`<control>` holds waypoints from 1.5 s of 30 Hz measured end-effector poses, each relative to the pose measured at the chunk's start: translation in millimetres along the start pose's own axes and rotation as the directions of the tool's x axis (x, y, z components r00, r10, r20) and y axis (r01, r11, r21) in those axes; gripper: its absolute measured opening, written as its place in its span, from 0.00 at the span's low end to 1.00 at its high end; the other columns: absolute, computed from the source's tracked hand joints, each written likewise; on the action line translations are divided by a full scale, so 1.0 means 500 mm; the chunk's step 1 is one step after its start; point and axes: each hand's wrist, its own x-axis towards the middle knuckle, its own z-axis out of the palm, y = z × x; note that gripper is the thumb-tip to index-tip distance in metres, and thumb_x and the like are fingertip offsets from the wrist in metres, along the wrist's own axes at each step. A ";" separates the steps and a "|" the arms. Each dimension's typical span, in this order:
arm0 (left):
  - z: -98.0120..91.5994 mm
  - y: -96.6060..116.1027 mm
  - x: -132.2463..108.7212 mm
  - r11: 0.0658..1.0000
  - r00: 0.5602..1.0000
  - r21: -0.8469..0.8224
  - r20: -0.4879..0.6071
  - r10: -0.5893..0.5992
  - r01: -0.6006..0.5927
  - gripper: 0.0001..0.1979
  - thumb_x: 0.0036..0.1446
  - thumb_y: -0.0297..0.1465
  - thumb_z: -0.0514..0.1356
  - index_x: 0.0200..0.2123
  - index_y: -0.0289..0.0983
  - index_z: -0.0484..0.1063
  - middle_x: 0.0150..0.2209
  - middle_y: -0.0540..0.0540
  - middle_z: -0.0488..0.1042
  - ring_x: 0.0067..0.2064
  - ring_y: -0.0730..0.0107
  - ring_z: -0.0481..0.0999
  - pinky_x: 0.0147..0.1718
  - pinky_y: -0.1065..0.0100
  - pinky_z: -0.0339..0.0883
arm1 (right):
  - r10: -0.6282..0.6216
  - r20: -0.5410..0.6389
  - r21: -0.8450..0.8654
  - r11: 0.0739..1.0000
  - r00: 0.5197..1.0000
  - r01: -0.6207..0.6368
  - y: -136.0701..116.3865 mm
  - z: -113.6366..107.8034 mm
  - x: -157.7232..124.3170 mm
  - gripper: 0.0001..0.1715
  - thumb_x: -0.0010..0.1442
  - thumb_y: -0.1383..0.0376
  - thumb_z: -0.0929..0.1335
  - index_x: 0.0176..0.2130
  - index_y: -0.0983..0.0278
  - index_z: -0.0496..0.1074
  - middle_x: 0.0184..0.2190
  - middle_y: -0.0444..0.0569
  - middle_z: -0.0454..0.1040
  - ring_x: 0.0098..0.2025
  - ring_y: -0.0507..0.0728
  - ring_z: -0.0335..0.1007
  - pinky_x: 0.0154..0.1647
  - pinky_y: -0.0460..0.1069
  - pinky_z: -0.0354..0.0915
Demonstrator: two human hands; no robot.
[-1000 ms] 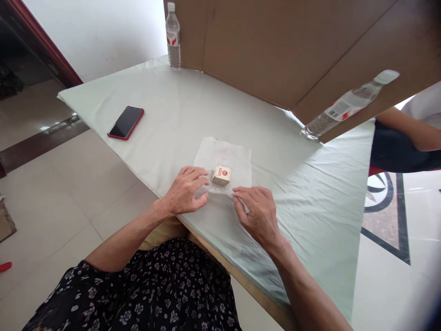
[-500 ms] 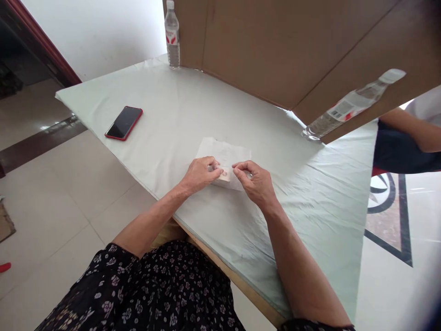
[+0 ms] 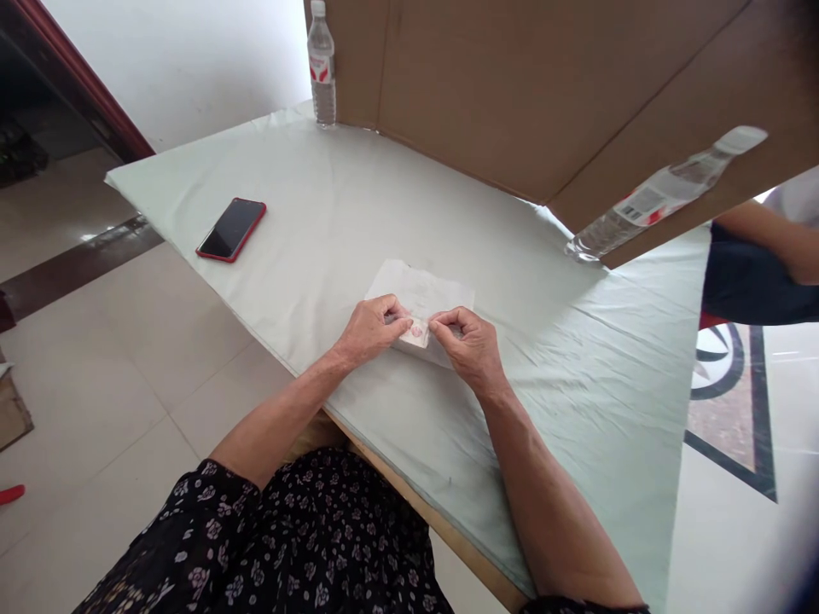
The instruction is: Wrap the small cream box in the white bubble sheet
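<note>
white thin paper veils a small red-printed box; left hand at its nine o'clock, right hand at three, equally near, fingertips pinched together, seemingly on the paper.

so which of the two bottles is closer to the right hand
The right bottle, by the near corner of the cardboard; the left bottle stands much farther away.

Lighting bright, diffuse. White wall near overexposed at 11 o'clock; cardboard panel dim at 1. Wide-angle stretch distorts bottle at 2; frame corner blurred at 4.
</note>
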 end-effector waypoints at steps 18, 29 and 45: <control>0.004 -0.001 -0.005 1.000 1.000 0.008 -0.013 -0.010 0.010 0.06 0.51 0.32 0.61 0.25 0.37 0.69 0.30 0.51 0.78 0.33 0.72 0.73 0.34 0.69 0.64 | -0.021 0.014 -0.096 0.995 1.000 0.022 0.012 -0.010 0.000 0.09 0.58 0.58 0.68 0.30 0.60 0.72 0.29 0.45 0.79 0.33 0.57 0.74 0.39 0.52 0.67; -0.005 0.001 0.003 0.999 0.999 0.036 0.038 -0.023 0.022 0.07 0.51 0.33 0.62 0.25 0.36 0.69 0.27 0.52 0.73 0.31 0.73 0.69 0.32 0.69 0.62 | -0.455 0.235 -0.484 0.712 0.859 0.509 -0.065 -0.001 -0.040 0.07 0.65 0.67 0.66 0.38 0.59 0.76 0.41 0.48 0.82 0.45 0.60 0.76 0.48 0.56 0.60; -0.028 -0.007 -0.003 1.000 0.995 -0.012 0.097 -0.017 0.019 0.11 0.53 0.30 0.58 0.40 0.35 0.74 0.37 0.47 0.79 0.38 0.70 0.76 0.41 0.69 0.69 | -0.468 0.260 -0.545 0.651 0.845 0.528 -0.045 0.021 -0.043 0.08 0.63 0.71 0.67 0.41 0.62 0.75 0.44 0.49 0.80 0.43 0.60 0.71 0.46 0.53 0.58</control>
